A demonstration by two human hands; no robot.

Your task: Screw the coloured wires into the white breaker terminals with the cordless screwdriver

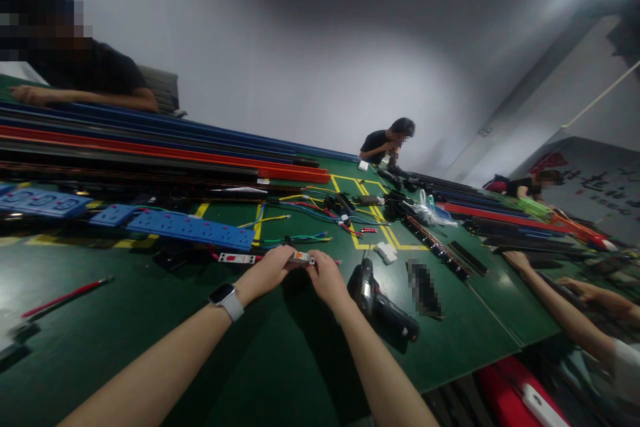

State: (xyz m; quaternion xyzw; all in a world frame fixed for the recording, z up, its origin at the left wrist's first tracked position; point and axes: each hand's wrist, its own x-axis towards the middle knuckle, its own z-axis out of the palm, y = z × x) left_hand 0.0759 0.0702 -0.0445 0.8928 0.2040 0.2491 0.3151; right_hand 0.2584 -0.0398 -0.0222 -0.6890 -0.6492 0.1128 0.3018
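Both my hands meet over the green table, holding a small grey-white module (301, 257) with an orange patch between them. My left hand (273, 265), with a watch at the wrist, grips its left end. Around its right end close the fingers of my right hand (326, 278). Just left of my left hand lies a similar white module (237, 258) with a red part and a red wire. Behind it stretches a blue socket strip (190, 228). A black cordless drill (383, 300) rests on its side to the right of my right hand.
Loose coloured wires (305, 238) and a white module (386, 253) lie beyond my hands. Long orange profiles (200, 153) run along the back. A dark metal strip (437, 247) lies right. A co-worker's hands (520, 263) work at the right edge; other people sit beyond the table.
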